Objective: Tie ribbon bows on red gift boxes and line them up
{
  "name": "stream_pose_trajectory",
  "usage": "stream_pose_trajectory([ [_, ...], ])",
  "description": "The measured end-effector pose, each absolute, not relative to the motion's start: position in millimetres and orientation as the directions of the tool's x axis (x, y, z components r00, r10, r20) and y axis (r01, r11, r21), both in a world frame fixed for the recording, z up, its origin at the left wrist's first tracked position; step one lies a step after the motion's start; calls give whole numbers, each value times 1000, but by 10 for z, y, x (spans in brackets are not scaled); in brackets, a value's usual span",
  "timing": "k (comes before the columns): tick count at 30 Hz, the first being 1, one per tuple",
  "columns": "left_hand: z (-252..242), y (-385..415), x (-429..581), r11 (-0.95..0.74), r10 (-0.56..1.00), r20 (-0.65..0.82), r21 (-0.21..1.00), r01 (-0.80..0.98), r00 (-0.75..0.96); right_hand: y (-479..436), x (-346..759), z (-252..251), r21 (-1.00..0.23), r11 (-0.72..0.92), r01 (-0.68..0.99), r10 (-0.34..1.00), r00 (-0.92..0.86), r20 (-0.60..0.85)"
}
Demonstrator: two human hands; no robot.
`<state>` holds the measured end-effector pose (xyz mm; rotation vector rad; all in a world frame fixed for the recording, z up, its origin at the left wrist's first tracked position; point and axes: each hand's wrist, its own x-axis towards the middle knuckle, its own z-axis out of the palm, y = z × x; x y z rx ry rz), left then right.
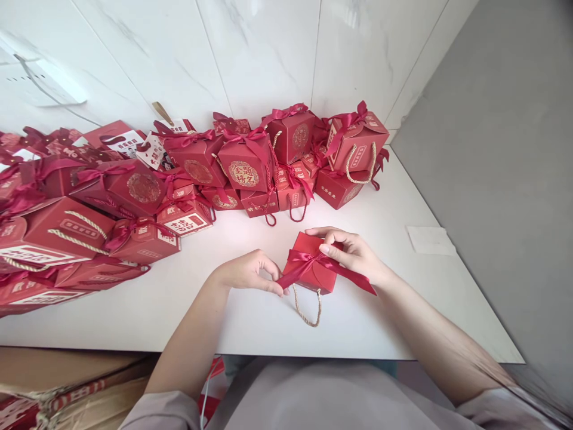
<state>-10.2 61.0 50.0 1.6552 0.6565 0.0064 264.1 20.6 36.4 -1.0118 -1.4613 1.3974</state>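
A small red gift box (pixel 308 279) sits on the table in front of me, tied with a dark red satin ribbon (pixel 302 267) in a bow on its lid. A gold rope handle (pixel 308 321) hangs in a loop from its near side. My left hand (pixel 250 272) is at the box's left, thumb and fingers closed on the ribbon's left tail. Across the box's far right corner my right hand (pixel 351 254) grips it, thumb on top near the bow and fingers behind. The ribbon's other tail sticks out to the right under that hand.
Stacked red gift boxes (pixel 244 170) with bows line the tiled wall, and a larger pile (pixel 58 230) fills the left side. A white paper slip (pixel 430 240) lies at the table's right edge. Below the table at left is an open cardboard carton (pixel 67 370).
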Motion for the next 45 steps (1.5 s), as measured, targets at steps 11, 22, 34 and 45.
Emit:
stream_pose_trajectory([
  [11, 539, 608, -103, -91, 421, -346, 904, 418, 839, 201, 2633, 346, -999, 37, -13, 951, -306, 39],
  [22, 560, 655, -201, -69, 350, -404, 889, 453, 845, 258, 2652, 326, -997, 73, 13, 937, -345, 64],
  [34, 612, 414, 348, -513, 856, 397, 732, 448, 331, 234, 2614, 339, -996, 88, 0, 935, -344, 83],
  [45, 496, 274, 585, -306, 897, 144, 885, 351, 419, 228, 2593, 351, -942, -95, -322, 930, -366, 32],
])
